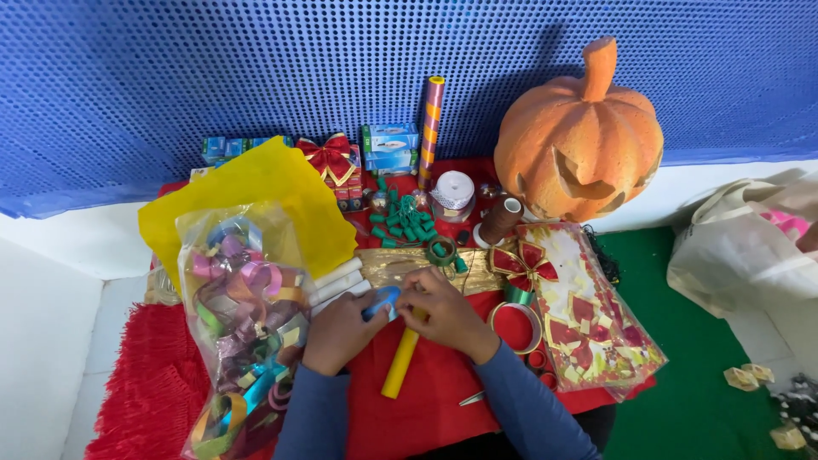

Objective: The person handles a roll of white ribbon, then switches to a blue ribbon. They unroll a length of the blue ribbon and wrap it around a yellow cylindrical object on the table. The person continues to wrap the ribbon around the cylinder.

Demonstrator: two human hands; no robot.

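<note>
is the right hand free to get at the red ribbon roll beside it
Probably not at once: the right hand is pinching the blue ribbon with the left hand; the red ribbon roll lies uncovered nearby.

Blue ring (381, 301) mostly hidden by fingers (400, 294) — perhaps tape, yellow tube (400, 365) partly covered

blue ribbon loop (381, 300): small, shiny, curled, mostly hidden, pinched between your fingers just below frame centre | yellow tube (401, 362): long, plain, lying tilted on the red cloth, upper end under your hands, lower end toward bottom centre
</note>
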